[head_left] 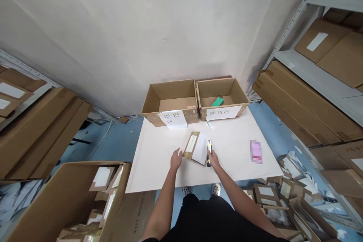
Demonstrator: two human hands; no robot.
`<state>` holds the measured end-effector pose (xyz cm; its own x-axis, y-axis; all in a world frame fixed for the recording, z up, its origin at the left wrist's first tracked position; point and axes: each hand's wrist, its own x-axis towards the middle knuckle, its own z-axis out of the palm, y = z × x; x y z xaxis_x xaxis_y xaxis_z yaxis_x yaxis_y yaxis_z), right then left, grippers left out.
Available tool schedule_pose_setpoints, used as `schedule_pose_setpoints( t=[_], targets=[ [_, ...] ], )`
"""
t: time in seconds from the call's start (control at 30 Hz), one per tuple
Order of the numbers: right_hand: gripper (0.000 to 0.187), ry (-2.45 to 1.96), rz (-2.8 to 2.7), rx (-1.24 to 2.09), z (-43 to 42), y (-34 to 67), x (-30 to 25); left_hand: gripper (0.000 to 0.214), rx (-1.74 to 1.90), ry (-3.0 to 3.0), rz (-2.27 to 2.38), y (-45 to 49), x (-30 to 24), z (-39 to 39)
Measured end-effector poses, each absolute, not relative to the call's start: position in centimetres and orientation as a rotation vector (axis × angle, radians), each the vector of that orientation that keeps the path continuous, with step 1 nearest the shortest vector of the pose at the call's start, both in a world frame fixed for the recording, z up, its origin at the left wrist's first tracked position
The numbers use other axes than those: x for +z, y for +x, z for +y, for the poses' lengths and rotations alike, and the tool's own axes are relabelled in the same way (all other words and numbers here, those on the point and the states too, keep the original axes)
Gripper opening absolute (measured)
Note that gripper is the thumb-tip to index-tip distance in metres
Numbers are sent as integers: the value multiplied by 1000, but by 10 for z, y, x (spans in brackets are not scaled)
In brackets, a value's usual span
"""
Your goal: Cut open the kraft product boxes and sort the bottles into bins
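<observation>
A small cardboard box (188,153) with a white label and a white sheet on its top lies on the white table (159,159) in front of me. My left hand (176,160) is at its near left corner, thumb and fingers apart; whether the fingertips touch the cardboard I cannot tell. To the right of the box, my right hand (214,160) is closed around a box cutter (209,147) with a black and yellow-green handle, held upright beside the box's right edge.
Two open cartons with handwritten signs, a left one (150,118) and a right one (244,102), stand at the table's back; a green box (217,101) lies in the right one. A blurred pink item (256,151) lies at right. A large carton (65,168) holds parcels; shelves flank both sides.
</observation>
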<state>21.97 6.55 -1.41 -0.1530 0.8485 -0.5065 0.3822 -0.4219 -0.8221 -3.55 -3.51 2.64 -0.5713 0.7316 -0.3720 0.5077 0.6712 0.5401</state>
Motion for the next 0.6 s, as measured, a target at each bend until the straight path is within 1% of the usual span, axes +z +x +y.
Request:
schedule_pose_setpoints(
  t=[0.13, 0.3, 0.4, 0.53, 0.6],
  targets=[
    [52, -1840, -1330, 1531, 50, 201, -21, 56, 636, 1010, 2116, -32, 13, -36],
    [55, -1838, -1258, 1593, 37, 172, -17, 61, 570, 882, 1962, -39, -7, -44],
    [56, -1817, -1299, 1577, 31, 154, -9, 61, 580, 854, 1916, -46, -18, -50],
    [64, -1830, -1311, 1493, 28, 133, 9, 59, 580, 873, 1872, -57, -24, -56],
    [65, -1757, -1338, 1486, 27, 123, 22, 57, 552, 878, 1890, -69, -26, -60]
  ],
)
